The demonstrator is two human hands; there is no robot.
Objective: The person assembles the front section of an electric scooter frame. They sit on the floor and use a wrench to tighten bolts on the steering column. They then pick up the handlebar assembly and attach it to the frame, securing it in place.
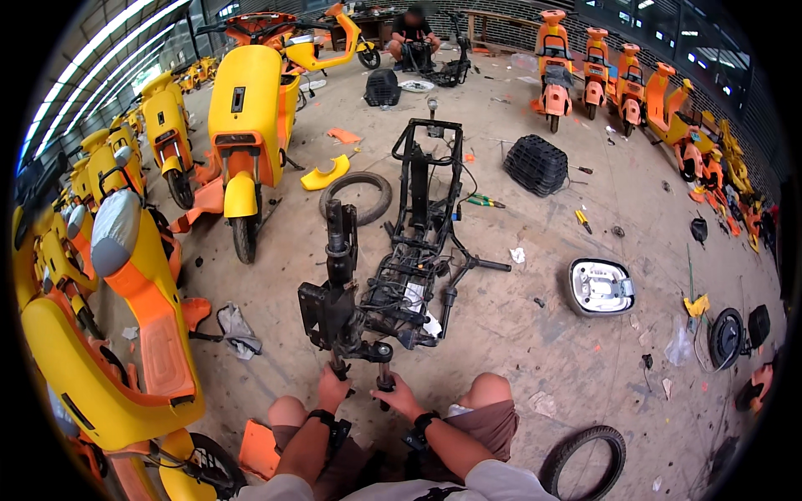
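I see the person down low on the floor [535, 367], w/ both hands on the black front fork [362, 349] of a scooter. The fork is straight ahead of them, b/w the knees and a bit past. Its two legs point back at the person. Its long way runs from the hands up & away, leaning a bit to the L at the far end. I can't tell how steep it is.

The L hand [332, 388] is wrapped tight round the L leg. The R hand [403, 399] is wrapped round the R leg, w/ the thumb side up near the tube. So each hand has its own leg, side by side, w/ a small gap b/w them. Neither hand is nearer to the fork; both are on it.

The black box [315, 316] is on the L side of the fork, so the L hand is closer to that. The bare black scooter frame [407, 271] is ahead & to the R, its long way going off from the person, so the R hand is closer to its near end. Can't tell if fork & frame are joined.

Past them is a loose tyre [385, 199], plus green-handled pliers [484, 201] to the R of the frame.
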